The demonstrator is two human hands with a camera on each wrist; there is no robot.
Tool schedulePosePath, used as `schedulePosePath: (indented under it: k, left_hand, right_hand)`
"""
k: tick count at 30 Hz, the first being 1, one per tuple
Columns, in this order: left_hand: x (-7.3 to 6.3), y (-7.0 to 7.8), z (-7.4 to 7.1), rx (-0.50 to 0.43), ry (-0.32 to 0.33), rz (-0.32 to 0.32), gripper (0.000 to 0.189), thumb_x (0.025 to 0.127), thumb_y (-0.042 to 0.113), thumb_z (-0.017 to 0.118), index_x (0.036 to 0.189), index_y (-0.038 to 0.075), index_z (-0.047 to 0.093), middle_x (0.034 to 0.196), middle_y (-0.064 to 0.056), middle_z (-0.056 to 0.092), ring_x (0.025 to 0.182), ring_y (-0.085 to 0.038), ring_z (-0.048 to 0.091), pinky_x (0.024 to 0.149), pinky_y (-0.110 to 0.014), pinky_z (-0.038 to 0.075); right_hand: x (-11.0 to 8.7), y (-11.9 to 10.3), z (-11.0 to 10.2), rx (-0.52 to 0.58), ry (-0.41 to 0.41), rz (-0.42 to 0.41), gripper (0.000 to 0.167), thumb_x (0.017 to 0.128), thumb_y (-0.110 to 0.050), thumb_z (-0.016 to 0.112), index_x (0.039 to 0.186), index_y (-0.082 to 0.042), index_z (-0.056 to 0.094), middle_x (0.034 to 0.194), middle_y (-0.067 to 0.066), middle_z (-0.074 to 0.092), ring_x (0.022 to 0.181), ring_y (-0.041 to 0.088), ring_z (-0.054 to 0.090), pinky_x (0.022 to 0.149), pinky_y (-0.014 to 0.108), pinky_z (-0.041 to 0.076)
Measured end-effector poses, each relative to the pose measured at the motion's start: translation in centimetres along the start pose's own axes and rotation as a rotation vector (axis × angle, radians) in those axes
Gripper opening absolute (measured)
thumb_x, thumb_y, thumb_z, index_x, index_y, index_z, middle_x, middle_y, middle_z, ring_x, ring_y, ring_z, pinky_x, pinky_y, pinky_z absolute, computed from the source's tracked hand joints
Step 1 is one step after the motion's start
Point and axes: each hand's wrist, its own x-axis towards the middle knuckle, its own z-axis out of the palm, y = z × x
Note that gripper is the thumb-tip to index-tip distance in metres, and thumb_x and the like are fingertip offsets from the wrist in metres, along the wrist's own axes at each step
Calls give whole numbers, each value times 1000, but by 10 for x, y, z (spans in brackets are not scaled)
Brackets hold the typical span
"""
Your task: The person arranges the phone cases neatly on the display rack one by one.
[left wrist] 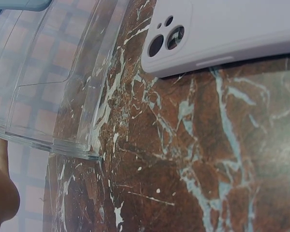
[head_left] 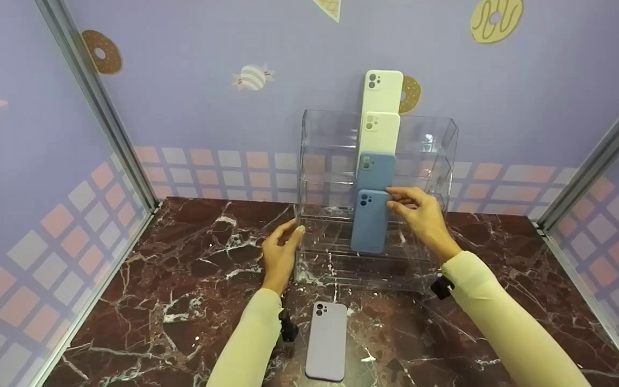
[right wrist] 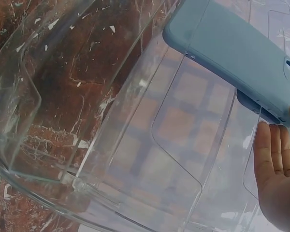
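A clear tiered display rack (head_left: 331, 263) stands against the back wall, bearing a column of phone cases. Two are cream, an upper cream case (head_left: 390, 97) and a lower cream case (head_left: 387, 131); beneath them come an upper blue case (head_left: 382, 169) and a lower blue case (head_left: 369, 228). My right hand (head_left: 419, 212) pinches the lower blue case by its upper right edge, thumb in front and fingers behind. My left hand (head_left: 280, 252) holds the rack's left side edge, its fingertips partly hidden. A pale lilac phone case (head_left: 326, 344) lies flat before the rack.
The dark red marble tabletop (head_left: 180, 285) spreads around the rack. Purple walls (head_left: 207, 107) with sweets and tile prints enclose the back and sides, with metal posts (head_left: 100, 107) at the corners.
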Motion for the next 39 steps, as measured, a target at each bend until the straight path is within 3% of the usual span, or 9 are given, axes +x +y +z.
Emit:
schedulePosePath:
  k: [8, 13, 21, 29, 35, 39]
  left_hand:
    - [2, -8, -1, -7, 2, 11, 32, 96, 8, 79, 126, -3, 75, 109, -14, 77, 93, -10, 69, 83, -21, 54]
    - [2, -7, -2, -12, -4, 7, 30, 96, 9, 80, 124, -1, 76, 107, -12, 78, 93, -12, 71, 83, -22, 55]
    - [2, -9, -2, -4, -3, 8, 31, 97, 11, 79, 125, 0, 76, 105, -11, 78, 92, -14, 71, 82, -23, 55]
    - [1, -8, 0, 0, 10, 0, 31, 98, 4, 76, 127, -8, 72, 106, -17, 77, 89, -9, 69, 80, -21, 54]
    - [1, -8, 0, -9, 6, -1, 32, 98, 5, 76, 128, -6, 72, 109, -15, 76, 89, -8, 69, 79, -21, 53]
    - [1, -9, -1, -19, -4, 2, 31, 98, 10, 78, 127, -1, 75, 109, -11, 76, 92, -11, 70, 81, -22, 54]
  right_hand:
    - [-8, 0, -1, 54, 68, 7, 30, 96, 2, 76, 126, 8, 73, 116, 26, 73, 91, 10, 69, 80, 18, 56]
    - [-21, -4, 0, 56, 62, 15, 24, 96, 1, 77, 120, 7, 75, 117, 22, 74, 93, 7, 71, 82, 19, 56]
    - [-53, -6, 11, 76, -52, 54, 25, 93, -1, 80, 118, -1, 77, 114, 13, 74, 97, 25, 72, 78, 28, 61]
    - [-86, 1, 35, 39, -179, 75, 29, 91, -6, 83, 119, -4, 76, 115, 8, 75, 103, 25, 71, 92, 36, 59]
    - [-105, 4, 53, 26, -266, 44, 30, 90, -11, 84, 118, -3, 75, 115, 8, 75, 103, 30, 72, 94, 42, 58]
    - [-119, 4, 64, 51, -346, 122, 31, 91, -11, 83, 121, -8, 74, 118, 8, 74, 104, 29, 70, 93, 43, 59]
